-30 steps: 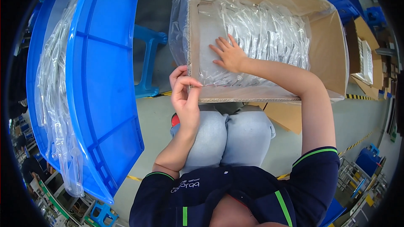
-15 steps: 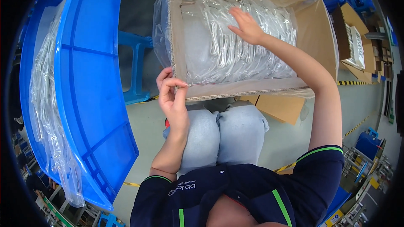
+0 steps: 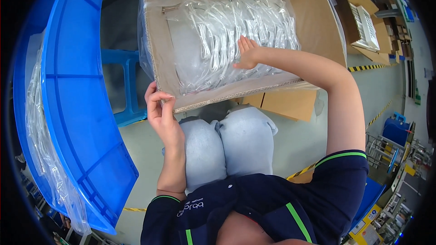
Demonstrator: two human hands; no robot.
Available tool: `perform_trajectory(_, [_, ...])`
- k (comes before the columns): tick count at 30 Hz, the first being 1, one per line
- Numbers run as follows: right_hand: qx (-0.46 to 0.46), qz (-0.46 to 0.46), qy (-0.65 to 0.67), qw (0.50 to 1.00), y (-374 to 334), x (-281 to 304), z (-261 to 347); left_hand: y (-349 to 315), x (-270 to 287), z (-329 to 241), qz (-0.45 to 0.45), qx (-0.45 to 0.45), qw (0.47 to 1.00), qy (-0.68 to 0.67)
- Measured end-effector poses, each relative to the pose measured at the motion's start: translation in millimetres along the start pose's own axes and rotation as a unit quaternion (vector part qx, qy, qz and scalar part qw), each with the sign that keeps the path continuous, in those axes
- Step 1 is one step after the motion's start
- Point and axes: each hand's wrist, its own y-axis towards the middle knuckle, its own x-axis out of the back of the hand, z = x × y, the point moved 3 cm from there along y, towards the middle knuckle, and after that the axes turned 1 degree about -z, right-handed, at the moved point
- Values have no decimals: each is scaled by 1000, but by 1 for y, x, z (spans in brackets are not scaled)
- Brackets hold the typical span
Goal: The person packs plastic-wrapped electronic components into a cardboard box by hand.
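Note:
A large cardboard box [image 3: 320, 31] lined with clear plastic stands in front of my knees. Inside it lie several white coiled cables [image 3: 211, 47] in clear plastic bags, side by side over a pale flat sheet. My right hand [image 3: 247, 55] rests with fingers outstretched on or just above the bagged cables, near the middle of the near side; contact cannot be made out. At the near left corner, my left hand [image 3: 164, 115] has its fingers bent round the box's edge, with some of them hidden behind the wall.
To the left, a big blue plastic bin [image 3: 79, 104] holds more bagged cables [image 3: 38, 122]. Between bin and box stands a blue stool [image 3: 129, 86]. A smaller cardboard box [image 3: 288, 104] lies beyond my knees, and another open box [image 3: 363, 27] with white parts sits at the far right.
My right hand has drawn back toward me over the cables, fingers still outstretched. My left hand stays at the box corner. The whole view has shifted, so the box appears further left.

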Motion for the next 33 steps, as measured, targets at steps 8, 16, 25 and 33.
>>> perform_trajectory(8, [46, -108, 475, 872, 6, 35, -129, -5, 4, -3, 13, 22, 1000, -8])
perform_trajectory(16, [-102, 32, 466, 878, 17, -26, -140, -8, 7, -1, 22, 16, 1000, 10])
perform_trajectory(25, [-78, -57, 343, 934, 13, -23, -131, -7, 1, -1, 17, 29, 999, -11])
perform_trajectory(33, [23, -418, 321, 850, -50, 107, -123, -5, 7, 4, 27, -7, 999, 20])
